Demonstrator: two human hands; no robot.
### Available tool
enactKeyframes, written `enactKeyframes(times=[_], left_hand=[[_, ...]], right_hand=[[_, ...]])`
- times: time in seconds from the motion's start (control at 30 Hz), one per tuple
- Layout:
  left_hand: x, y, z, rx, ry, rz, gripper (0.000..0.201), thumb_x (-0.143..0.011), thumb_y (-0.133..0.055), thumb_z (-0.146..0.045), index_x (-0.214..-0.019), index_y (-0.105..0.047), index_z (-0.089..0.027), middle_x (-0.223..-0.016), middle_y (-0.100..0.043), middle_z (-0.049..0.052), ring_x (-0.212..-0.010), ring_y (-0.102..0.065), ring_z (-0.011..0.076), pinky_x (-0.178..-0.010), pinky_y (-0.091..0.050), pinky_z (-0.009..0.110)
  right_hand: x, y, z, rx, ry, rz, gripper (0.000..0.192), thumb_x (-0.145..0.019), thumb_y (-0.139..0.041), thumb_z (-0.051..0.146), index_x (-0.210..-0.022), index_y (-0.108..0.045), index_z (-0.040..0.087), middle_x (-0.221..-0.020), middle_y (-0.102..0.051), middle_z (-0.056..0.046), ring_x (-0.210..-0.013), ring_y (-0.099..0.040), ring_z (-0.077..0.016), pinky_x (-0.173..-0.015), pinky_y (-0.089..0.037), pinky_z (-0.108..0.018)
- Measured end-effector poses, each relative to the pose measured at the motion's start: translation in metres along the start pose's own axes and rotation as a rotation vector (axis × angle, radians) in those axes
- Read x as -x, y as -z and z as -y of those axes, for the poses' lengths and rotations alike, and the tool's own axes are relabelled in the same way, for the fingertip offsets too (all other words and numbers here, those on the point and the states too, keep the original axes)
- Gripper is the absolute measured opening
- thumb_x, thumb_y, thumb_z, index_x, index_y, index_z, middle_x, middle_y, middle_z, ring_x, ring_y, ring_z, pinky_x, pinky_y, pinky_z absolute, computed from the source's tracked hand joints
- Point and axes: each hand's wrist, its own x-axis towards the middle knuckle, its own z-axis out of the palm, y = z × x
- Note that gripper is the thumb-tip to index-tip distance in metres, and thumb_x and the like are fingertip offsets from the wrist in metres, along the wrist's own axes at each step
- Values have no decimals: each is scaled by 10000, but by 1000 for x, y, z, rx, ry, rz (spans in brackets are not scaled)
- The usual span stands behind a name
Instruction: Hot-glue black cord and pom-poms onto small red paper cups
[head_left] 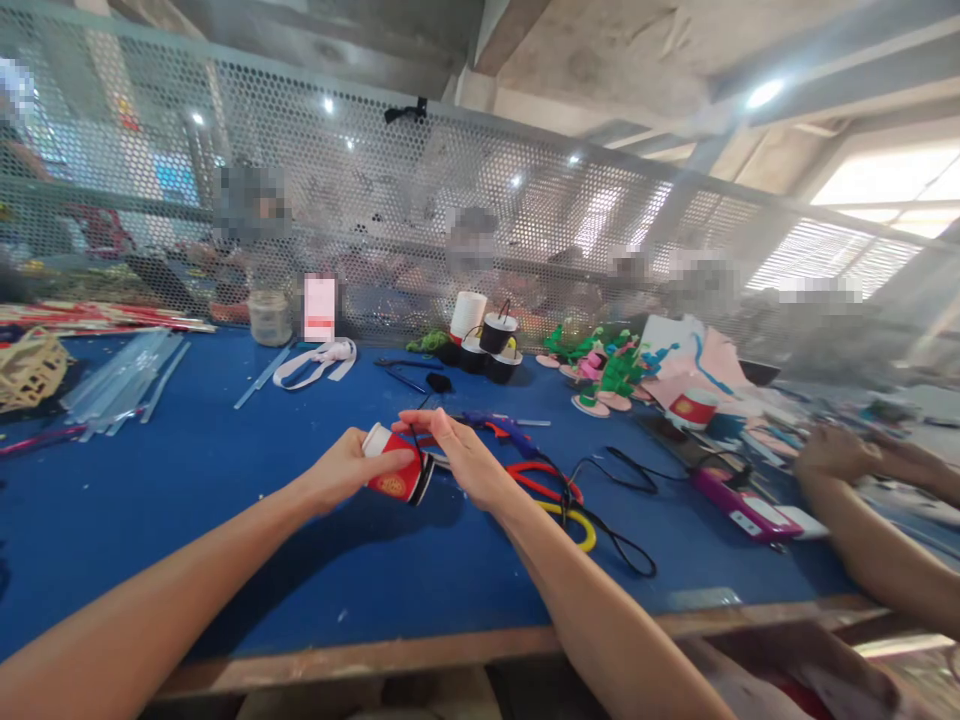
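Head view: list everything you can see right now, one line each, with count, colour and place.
Small paper cup: one, red and white with a black end, held on its side above the table middle.
Table: one, blue top.
Scissors: handles in red, yellow and blue, just right of the hands.
Black cord: one, looping right of the scissors.
Black cups: a few, stacked at the back centre.
Green and pink figures: several, back right.
Clear strips: a pile, back left.
Mesh screen: one, grey, behind the table.
Co-worker's hands: far right edge.
Left hand: gripping the cup.
Right hand: fingers at the cup's black end.
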Motion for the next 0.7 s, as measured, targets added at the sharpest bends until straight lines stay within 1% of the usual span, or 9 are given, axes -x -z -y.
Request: enactKeyframes(times=[0.13,0.2,0.27,0.37,0.47,0.53,0.6,0.63,0.7], left_hand=[[1,-4,4,-101,0,49,380,-585,-646,-458,-459,-485,-138,-402,-396,-61,-406,-287,50,-431,-187,217],[1,-6,5,-137,8,41,392,-589,-632,-479,-465,-466,-146,-404,-372,-68,-409,-267,52,-427,-168,221],[1,-9,5,-127,24,24,385,-565,-639,-490,-495,-481,-146,-423,-395,-65,-423,-293,58,-431,-190,216],[1,-12,3,-69,60,19,358,-521,-663,-470,-560,-527,-142,-481,-479,-48,-457,-369,75,-457,-259,212],[1,-13,1,-97,103,2,334,-517,-664,-437,-500,-495,-149,-443,-458,-52,-429,-346,69,-442,-244,212],[1,-11,1,-141,108,-32,347,-529,-648,-434,-449,-454,-158,-398,-404,-60,-404,-308,62,-426,-211,216],[-1,-7,2,-158,83,-77,352,-551,-625,-443,-437,-446,-162,-384,-383,-58,-395,-298,64,-422,-194,221],[-2,-5,2,-158,67,-97,355,-564,-613,-450,-436,-450,-161,-384,-385,-54,-393,-300,66,-422,-193,223],[-5,0,3,-138,36,-167,350,-588,-596,-448,-448,-462,-157,-407,-409,-43,-402,-316,69,-421,-193,221]], right_hand=[[-1,-5,4,103,94,35,628,-785,-252,646,-1028,-567,160,-1036,-620,-102,-989,-554,-181,-878,-400,-343],[-1,-7,5,159,130,52,634,-789,-238,644,-1047,-559,163,-1041,-617,-100,-998,-547,-180,-879,-399,-337],[-1,-10,6,189,148,79,626,-799,-232,632,-1065,-549,162,-1030,-621,-96,-992,-549,-176,-868,-406,-327],[-3,-12,4,205,160,111,570,-837,-229,578,-1052,-548,158,-1004,-632,-87,-956,-566,-159,-846,-418,-305],[-6,-9,3,270,112,70,449,-869,-283,478,-1037,-541,152,-934,-649,-77,-873,-594,-143,-791,-441,-280],[-10,0,5,352,10,-24,362,-868,-331,415,-983,-551,151,-835,-656,-62,-722,-612,-128,-674,-464,-252],[-14,17,8,448,-116,-134,312,-862,-353,379,-893,-563,151,-736,-647,-44,-556,-586,-106,-547,-450,-223],[-16,29,10,510,-162,-179,303,-859,-358,370,-851,-567,150,-704,-642,-39,-517,-573,-100,-520,-439,-215],[-18,55,11,691,-255,-253,296,-860,-352,349,-842,-573,151,-721,-651,-45,-550,-592,-107,-535,-434,-210]])
